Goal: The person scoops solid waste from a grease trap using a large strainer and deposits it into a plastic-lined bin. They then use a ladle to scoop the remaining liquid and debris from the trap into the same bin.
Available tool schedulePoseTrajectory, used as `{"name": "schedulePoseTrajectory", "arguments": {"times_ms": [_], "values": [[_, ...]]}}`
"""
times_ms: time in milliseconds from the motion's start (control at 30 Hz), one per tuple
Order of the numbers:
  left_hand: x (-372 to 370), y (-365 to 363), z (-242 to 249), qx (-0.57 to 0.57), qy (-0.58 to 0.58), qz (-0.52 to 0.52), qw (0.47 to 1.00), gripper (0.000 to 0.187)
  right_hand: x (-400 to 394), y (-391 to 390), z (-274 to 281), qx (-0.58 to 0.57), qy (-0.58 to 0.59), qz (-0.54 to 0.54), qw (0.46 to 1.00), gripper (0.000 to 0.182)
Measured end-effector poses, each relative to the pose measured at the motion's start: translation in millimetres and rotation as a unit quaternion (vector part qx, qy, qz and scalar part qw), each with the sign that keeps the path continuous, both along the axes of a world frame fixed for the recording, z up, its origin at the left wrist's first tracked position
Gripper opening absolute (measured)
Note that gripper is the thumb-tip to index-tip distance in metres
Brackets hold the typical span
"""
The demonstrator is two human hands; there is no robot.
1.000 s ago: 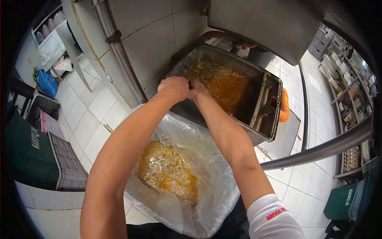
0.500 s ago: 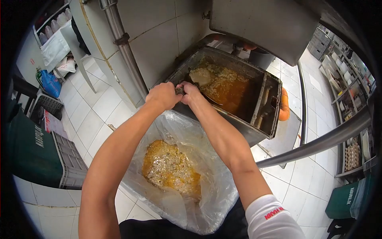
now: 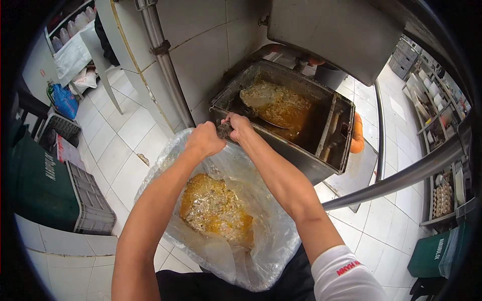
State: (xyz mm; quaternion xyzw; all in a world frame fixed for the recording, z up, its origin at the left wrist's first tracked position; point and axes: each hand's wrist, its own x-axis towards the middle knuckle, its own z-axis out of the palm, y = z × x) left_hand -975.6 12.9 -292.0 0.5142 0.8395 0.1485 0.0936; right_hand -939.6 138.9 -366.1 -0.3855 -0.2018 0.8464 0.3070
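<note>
My left hand (image 3: pixel 206 140) and my right hand (image 3: pixel 239 126) are both closed around the dark, grimy handle of a scoop (image 3: pixel 224 130), at the near left corner of a metal grease trap (image 3: pixel 281 131). The scoop's curved rim shows in the trap's brown liquid; most of its bowl is hidden under the murk. Pale, lumpy grease (image 3: pixel 261 94) floats at the far left of the liquid. Below my forearms, a clear plastic bag (image 3: pixel 271 200) hangs open, with yellowish greasy sludge (image 3: pixel 216 206) in it.
A metal pipe (image 3: pixel 173 85) runs up the tiled wall at left. An orange pipe (image 3: pixel 357 133) sits beside the trap. Green crates (image 3: pixel 47 183) stand at left, and shelves (image 3: pixel 437 115) line the right. A metal rail (image 3: pixel 396 185) crosses at right.
Both hands have come slightly nearer to me and lower, with the scoop's handle. The scoop's rim has shifted right in the liquid, and the floating grease has spread.
</note>
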Motion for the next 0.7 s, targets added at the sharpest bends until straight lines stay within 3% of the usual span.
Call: {"name": "schedulePoseTrajectory", "arguments": {"times_ms": [167,467,600,700], "values": [[3.0,-7.7,-24.9,0.016,-0.041,0.021,0.999,0.032,2.1,-6.2,-8.0,0.028,-0.023,-0.009,0.999,0.014],[24.6,-20.7,-44.8,0.085,-0.074,0.033,0.993,0.028,18.9,-18.9,-17.1,-0.026,0.063,-0.079,0.994,0.01],[37.8,-22.1,-51.3,0.038,-0.111,0.05,0.992,0.033,33.3,-20.4,-20.6,0.006,0.055,-0.063,0.996,0.01],[48.2,-23.3,-58.9,0.104,-0.082,0.042,0.99,0.028,42.1,-21.0,-22.9,0.011,0.048,-0.069,0.996,0.01]]}}
